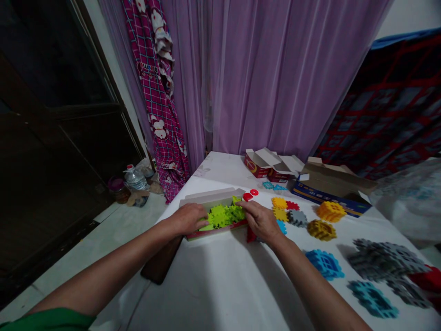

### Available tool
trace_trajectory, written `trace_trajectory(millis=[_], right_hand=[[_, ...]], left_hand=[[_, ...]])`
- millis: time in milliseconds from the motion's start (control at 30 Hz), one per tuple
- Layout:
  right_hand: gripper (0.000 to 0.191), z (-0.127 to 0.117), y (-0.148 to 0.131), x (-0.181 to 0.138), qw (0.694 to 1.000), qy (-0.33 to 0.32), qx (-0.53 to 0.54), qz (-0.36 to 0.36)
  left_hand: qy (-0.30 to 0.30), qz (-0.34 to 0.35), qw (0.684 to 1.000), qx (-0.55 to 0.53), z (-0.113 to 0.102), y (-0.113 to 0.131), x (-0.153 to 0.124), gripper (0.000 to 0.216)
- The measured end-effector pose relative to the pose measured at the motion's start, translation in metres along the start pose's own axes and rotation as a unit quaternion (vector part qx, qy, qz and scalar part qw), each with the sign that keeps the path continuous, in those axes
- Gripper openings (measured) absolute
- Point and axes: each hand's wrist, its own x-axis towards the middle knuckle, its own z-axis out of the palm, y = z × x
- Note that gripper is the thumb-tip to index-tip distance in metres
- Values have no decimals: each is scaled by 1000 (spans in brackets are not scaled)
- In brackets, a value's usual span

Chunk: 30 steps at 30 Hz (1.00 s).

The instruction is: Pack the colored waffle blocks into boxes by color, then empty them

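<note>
A teal stack (374, 299) sits near on the surface (227, 285), out toward its right edge; a dark, flat thing, maybe a phone, (161, 264) lies by the left edge; just past it is the open box (213, 234), and its left end is close to that same edge; bright green pieces (222, 215) with bumpy sides lie inside in a heap.

The left hand (190, 218) bends over the left end of the box, and the right hand (261, 219) bends over the right end; both have fingertips at the green pieces; I cannot tell if either grip is squeezing one.

The pieces look like plastic, so they should be light, stiff and hard to break, maybe a bit slippery; pinch them by the bumpy sides; the box looks like thin card that could bend, so hold it low at both ends.

Farther off, small red boxes (255, 169) stand by the far edge.
</note>
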Motion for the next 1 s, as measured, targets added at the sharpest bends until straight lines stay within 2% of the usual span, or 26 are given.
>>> trace_trajectory(millis=[167, 200, 300, 367, 467, 800, 1000], right_hand=[[27, 4, 2, -9, 993, -26, -58, -97], [28, 5, 1, -10, 991, -34, -70, -109], [24, 8, -3, -8, 982, -93, -105, -126], [16, 9, -6, -4, 975, -136, -126, -119], [18, 9, -8, 4, 970, -166, -143, -103], [20, -3, -8, 64, 973, -183, -130, -59], [23, 3, -9, 80, 975, -175, -135, -18]], left_hand=[[46, -46, 998, -25, 11, 11, -28, 48], [53, -56, 997, -15, 15, 13, -33, 46], [55, -69, 996, 19, 28, 18, -41, 20], [47, -74, 996, 29, 34, 18, -42, 19], [56, -85, 995, 17, 35, 14, -39, 21], [94, -139, 985, -48, 2, -20, -18, 20], [113, -174, 975, -81, 2, -28, -9, 20]])
